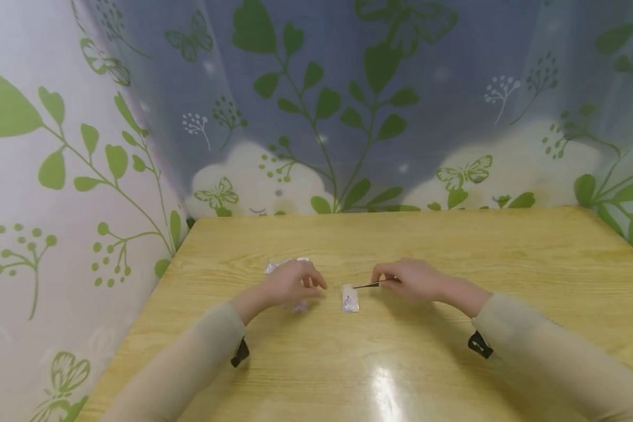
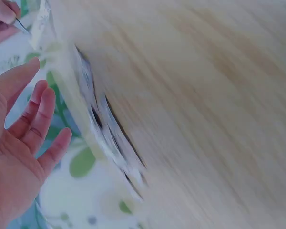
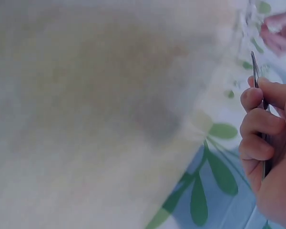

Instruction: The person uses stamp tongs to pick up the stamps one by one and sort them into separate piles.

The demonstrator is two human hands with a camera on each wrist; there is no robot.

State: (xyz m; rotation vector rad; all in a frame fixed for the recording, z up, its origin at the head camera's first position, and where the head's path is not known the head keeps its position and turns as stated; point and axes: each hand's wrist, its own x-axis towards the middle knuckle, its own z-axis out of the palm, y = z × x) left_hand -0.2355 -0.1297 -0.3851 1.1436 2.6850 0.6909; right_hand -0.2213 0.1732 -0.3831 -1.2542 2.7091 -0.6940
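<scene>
My right hand (image 1: 414, 282) clamps slim silvery metal tweezers (image 1: 368, 285) near one o'clock on the plastic-looking white-purple rectangular packet (image 1: 350, 302); I'd steady nine with my spread-fingered left hand (image 1: 294, 282).

The table (image 1: 427, 363) looks like smooth, glossy wood; above it, tweezers (image 3: 254, 69) of shiny metal; on it, a glossy, plastic-looking packet (image 1: 350, 301); behind it, a cloth curtain (image 1: 316, 132).
</scene>
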